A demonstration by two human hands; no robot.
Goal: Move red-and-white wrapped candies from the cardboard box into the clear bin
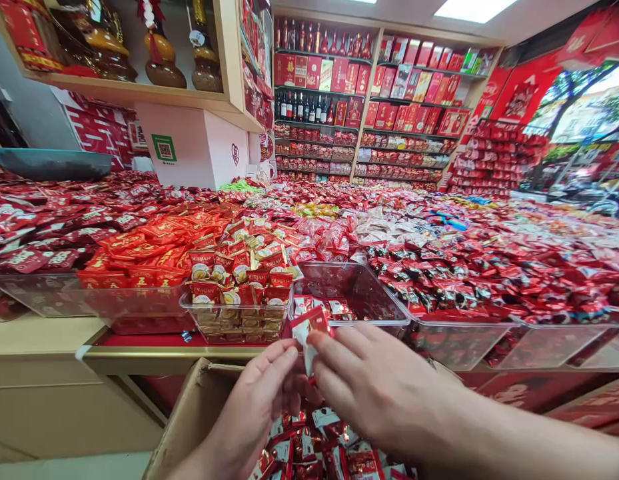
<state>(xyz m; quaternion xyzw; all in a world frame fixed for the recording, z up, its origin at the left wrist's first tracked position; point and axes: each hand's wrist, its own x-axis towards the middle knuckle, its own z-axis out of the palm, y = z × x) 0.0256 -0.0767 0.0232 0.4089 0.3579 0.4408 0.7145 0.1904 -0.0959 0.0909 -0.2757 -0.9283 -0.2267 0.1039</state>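
A small red-and-white candy packet [312, 325] is held up just in front of a clear plastic bin [356, 270]. The fingers of my right hand [362, 373] are closed on its right side. My left hand [262, 393] is curled, its thumb and forefinger pinched at the packet's lower left edge; its other fingers are partly hidden. Below both hands, an open cardboard box [182, 413] holds many loose red-and-white candy packets [309, 443]. A few similar packets lie at the bottom of the clear bin.
Left of that bin stands a bin of durian candies [239, 293], then one of orange-red packets [149, 250]. Dark red packets [454, 280] fill bins on the right. A gold-edged counter [139, 353] runs behind the box. Shelves of bottles and boxes [324, 73] line the back.
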